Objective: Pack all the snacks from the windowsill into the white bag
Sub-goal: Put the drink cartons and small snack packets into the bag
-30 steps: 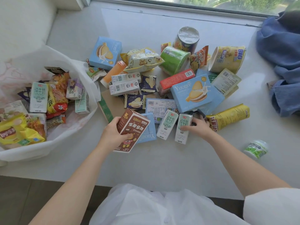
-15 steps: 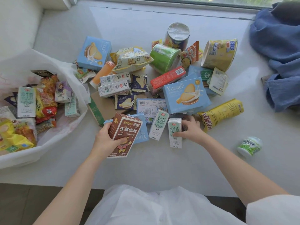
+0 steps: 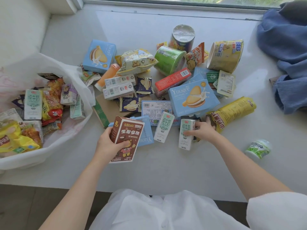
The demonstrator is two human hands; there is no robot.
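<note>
A heap of snacks covers the white windowsill (image 3: pixel 166 163). My left hand (image 3: pixel 108 143) grips a brown box with a bear print (image 3: pixel 127 138), lifted at the heap's near edge. My right hand (image 3: pixel 201 131) holds a small white milk carton (image 3: pixel 186 134) with thumb on its front; a second milk carton (image 3: pixel 163 127) lies just left of it. The white bag (image 3: pixel 69 133) sits open at the left, with several snacks and milk cartons inside.
Blue Yuogee boxes (image 3: pixel 192 97) (image 3: pixel 99 55), a green tub (image 3: pixel 169 59), a yellow cup (image 3: pixel 225 54), a foil-topped can (image 3: pixel 182 37) and a yellow packet (image 3: pixel 232 112) lie in the heap. A small green-white pot (image 3: pixel 258 149) sits apart at right. Blue cloth (image 3: pixel 285 47) lies far right.
My left hand has lifted the brown box slightly towards me. My right hand has closed round the right milk carton and drawn it a little nearer.
</note>
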